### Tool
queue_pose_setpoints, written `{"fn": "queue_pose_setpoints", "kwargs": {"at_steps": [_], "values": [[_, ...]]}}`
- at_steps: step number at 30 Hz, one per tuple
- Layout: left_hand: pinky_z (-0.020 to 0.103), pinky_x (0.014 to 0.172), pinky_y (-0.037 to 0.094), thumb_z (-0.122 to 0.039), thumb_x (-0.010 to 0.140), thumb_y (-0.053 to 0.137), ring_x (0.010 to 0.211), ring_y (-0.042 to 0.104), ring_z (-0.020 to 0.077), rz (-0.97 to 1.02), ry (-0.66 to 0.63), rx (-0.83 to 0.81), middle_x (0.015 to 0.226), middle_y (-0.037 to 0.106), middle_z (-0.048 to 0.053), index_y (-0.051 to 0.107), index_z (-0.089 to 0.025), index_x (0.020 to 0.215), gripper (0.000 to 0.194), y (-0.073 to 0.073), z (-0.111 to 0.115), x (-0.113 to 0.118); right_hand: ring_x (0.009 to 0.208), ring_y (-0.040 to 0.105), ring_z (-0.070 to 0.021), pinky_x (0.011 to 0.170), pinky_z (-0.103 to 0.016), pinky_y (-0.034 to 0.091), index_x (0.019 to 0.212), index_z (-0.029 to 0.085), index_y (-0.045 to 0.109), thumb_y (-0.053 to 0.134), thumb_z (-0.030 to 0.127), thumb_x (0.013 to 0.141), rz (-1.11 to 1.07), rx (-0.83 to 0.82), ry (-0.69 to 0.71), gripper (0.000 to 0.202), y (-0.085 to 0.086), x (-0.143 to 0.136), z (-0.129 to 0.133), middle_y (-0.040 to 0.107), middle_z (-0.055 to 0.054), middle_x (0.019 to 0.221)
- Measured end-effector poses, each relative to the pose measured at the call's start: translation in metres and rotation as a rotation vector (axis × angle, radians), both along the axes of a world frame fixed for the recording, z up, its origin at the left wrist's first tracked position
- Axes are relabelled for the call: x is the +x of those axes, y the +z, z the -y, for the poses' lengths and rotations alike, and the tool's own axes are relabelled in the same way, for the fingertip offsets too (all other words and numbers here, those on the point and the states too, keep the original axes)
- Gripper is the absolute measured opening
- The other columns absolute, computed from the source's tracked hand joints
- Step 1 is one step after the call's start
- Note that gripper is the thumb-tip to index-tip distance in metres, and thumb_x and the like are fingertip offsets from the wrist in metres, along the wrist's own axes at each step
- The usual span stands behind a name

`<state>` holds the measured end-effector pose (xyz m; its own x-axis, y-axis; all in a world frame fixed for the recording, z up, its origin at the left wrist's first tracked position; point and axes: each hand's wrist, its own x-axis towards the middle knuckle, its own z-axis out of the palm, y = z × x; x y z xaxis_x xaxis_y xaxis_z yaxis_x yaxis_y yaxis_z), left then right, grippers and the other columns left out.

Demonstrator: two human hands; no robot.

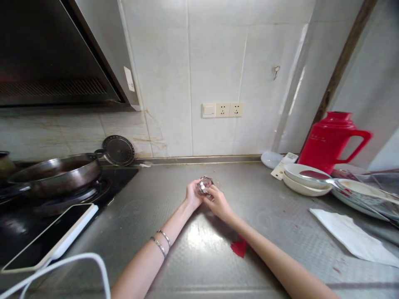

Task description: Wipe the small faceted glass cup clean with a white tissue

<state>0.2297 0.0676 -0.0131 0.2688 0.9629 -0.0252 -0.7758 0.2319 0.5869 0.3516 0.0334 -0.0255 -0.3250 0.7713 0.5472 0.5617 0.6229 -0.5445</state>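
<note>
Over the middle of the counter, my left hand [193, 194] is wrapped around a small round shiny object [205, 185], glassy or silvery with a dark patterned rim. Its exact kind is too small to make out. From the other side, my right hand [217, 202] has its fingers bent onto the same object, at its right edge. Both hands touch each other below it, and part of the object is hidden by the fingers. A red scrap [239, 248] lies on the counter, partly behind my right forearm.
On the left, a steel pan [56, 174] sits on the stove, with a phone [51, 238] and white cable [99, 265] in front. To the right stand a red thermos [330, 143], stacked bowls [307, 189], a patterned plate [361, 193] and a white tissue [352, 234].
</note>
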Motion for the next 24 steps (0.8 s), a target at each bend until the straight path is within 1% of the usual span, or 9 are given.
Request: {"fn": "queue_pose_setpoints", "kwargs": {"at_steps": [3,6,8,11,14,16,18,21,24], "values": [[0.033,0.069,0.049,-0.027,0.079,0.050,0.073,0.066,0.0230,0.001,-0.049,0.064,0.081,0.071,0.013,0.068,-0.008,0.091,0.029,0.000,-0.001,-0.001,0.087,0.063,-0.0174,0.071,-0.026,0.048,0.106,0.021,0.061,0.050,0.021,0.089,0.206,0.028,-0.067,0.020,0.007,0.005,0.002,0.060,-0.007,0.114],[0.033,0.070,0.049,-0.039,0.083,0.050,0.080,0.066,0.0252,0.003,-0.125,0.059,0.088,0.071,0.016,0.068,-0.008,0.089,0.036,0.003,-0.001,-0.003,0.083,0.065,-0.0181,0.065,-0.025,0.047,0.111,0.022,0.060,0.044,0.026,0.094,0.493,0.077,-0.109,0.023,0.023,0.017,0.005,0.061,-0.008,0.116],[0.033,0.067,0.049,-0.051,0.084,0.050,0.078,0.066,0.0254,-0.012,-0.167,-0.008,0.087,0.071,0.017,0.068,-0.009,0.083,0.047,0.004,-0.002,-0.004,0.083,0.065,-0.0179,0.063,-0.024,0.047,0.115,0.023,0.058,0.040,0.024,0.096,0.624,0.133,-0.063,0.026,0.034,0.027,0.006,0.062,-0.007,0.114],[0.031,0.060,0.048,-0.061,0.081,0.050,0.065,0.064,0.0219,-0.063,-0.201,-0.125,0.072,0.069,0.013,0.068,-0.009,0.079,0.056,0.004,-0.003,-0.007,0.099,0.061,-0.0190,0.067,-0.024,0.047,0.114,0.025,0.057,0.039,0.014,0.094,0.727,0.235,0.060,0.029,0.043,0.038,0.006,0.061,-0.005,0.119],[0.035,0.062,0.050,-0.059,0.081,0.053,0.060,0.063,0.0215,-0.138,-0.237,-0.189,0.065,0.068,0.010,0.068,-0.010,0.080,0.051,0.003,-0.005,-0.012,0.106,0.056,-0.0191,0.069,-0.023,0.047,0.110,0.025,0.059,0.043,0.011,0.092,0.758,0.272,0.111,0.029,0.046,0.043,0.003,0.060,-0.004,0.122],[0.041,0.067,0.052,-0.053,0.082,0.056,0.063,0.065,0.0236,-0.191,-0.274,-0.195,0.067,0.069,0.010,0.067,-0.011,0.079,0.043,0.003,-0.006,-0.014,0.104,0.056,-0.0192,0.070,-0.024,0.047,0.109,0.026,0.060,0.046,0.011,0.091,0.756,0.265,0.105,0.027,0.046,0.045,0.001,0.061,-0.004,0.120],[0.044,0.068,0.053,-0.046,0.082,0.057,0.063,0.066,0.0236,-0.223,-0.269,-0.189,0.070,0.070,0.010,0.067,-0.012,0.080,0.036,0.004,-0.006,-0.014,0.102,0.055,-0.0195,0.071,-0.025,0.048,0.107,0.027,0.062,0.047,0.013,0.091,0.745,0.245,0.089,0.026,0.045,0.045,0.000,0.062,-0.005,0.116],[0.037,0.062,0.053,-0.037,0.082,0.054,0.059,0.064,0.0205,-0.214,-0.172,-0.178,0.070,0.070,0.008,0.068,-0.012,0.083,0.028,0.005,-0.005,-0.009,0.099,0.057,-0.0197,0.071,-0.025,0.048,0.105,0.028,0.064,0.045,0.013,0.091,0.725,0.188,0.041,0.028,0.041,0.042,-0.002,0.063,-0.004,0.114],[0.029,0.055,0.049,-0.032,0.082,0.051,0.056,0.063,0.0173,-0.120,-0.068,-0.139,0.067,0.069,0.007,0.068,-0.011,0.082,0.027,0.005,-0.003,-0.003,0.094,0.062,-0.0186,0.072,-0.025,0.048,0.109,0.028,0.064,0.043,0.012,0.090,0.647,0.091,-0.011,0.033,0.034,0.033,-0.002,0.061,-0.004,0.118]]}}
